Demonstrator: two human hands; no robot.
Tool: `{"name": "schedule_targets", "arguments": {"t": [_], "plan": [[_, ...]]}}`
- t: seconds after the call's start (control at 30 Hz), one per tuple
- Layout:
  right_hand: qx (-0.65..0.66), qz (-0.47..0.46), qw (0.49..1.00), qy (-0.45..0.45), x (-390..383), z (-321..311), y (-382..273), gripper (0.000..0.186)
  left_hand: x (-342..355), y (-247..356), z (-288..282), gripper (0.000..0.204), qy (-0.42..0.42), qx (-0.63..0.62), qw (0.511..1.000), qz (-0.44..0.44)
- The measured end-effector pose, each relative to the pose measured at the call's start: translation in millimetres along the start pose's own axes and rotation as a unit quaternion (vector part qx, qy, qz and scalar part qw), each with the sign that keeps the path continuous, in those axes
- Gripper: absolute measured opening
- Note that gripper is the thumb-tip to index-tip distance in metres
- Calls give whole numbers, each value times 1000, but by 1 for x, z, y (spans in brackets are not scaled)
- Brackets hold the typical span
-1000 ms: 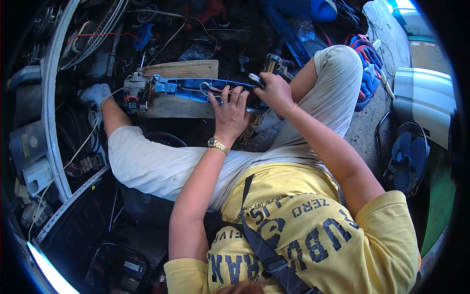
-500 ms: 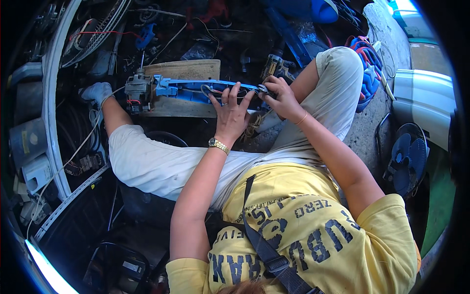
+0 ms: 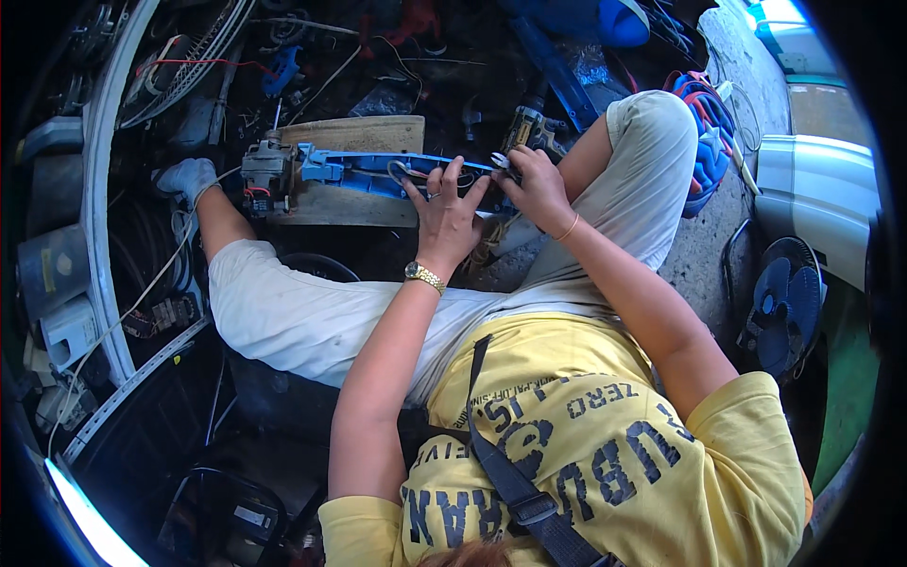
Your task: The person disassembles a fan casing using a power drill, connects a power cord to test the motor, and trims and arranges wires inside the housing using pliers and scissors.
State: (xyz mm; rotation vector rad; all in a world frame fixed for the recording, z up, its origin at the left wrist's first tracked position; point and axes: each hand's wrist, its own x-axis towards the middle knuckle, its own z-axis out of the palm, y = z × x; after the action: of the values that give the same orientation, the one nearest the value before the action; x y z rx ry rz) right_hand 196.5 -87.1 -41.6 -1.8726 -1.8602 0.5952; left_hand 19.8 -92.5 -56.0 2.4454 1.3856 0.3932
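Note:
A long blue plastic fan post [image 3: 364,178] lies open lengthwise before me, with wires running inside it. A grey motor [image 3: 267,170] is joined to its left end. My left hand [image 3: 446,213] holds the right part of the post, its fingers bent over the edge and the wires. Close by at the post's right end, my right hand [image 3: 539,189] grips a small pair of pliers [image 3: 500,162]. Their silver jaws point up and left, clear of the post. The handles are mostly hidden in my palm.
Under the post lies a wooden board [image 3: 378,132]. A cordless drill [image 3: 524,128] stands beyond my right hand. A blue screwdriver [image 3: 281,71] is behind the motor. A black fan [image 3: 784,302] rests at the right; a pale cable [image 3: 142,307] runs along the left.
The pliers have tilted upward and come away from the post's right end. My right hand has shifted slightly; my left hand stays almost in place.

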Motion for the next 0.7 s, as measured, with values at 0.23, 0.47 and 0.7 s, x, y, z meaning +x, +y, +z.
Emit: {"name": "schedule_targets", "arguments": {"t": [0.23,0.47,0.7], "plan": [[-82,-18,996,17,6,6,-5,20,-1,-4,1,64,-9,16,1000,11],[1,21,999,31,13,13,6,18,0,-12,6,67,-2,-7,1000,30],[-131,-91,984,75,6,11,-1,19,-1,-16,16,64,27,17,999,38]]}}
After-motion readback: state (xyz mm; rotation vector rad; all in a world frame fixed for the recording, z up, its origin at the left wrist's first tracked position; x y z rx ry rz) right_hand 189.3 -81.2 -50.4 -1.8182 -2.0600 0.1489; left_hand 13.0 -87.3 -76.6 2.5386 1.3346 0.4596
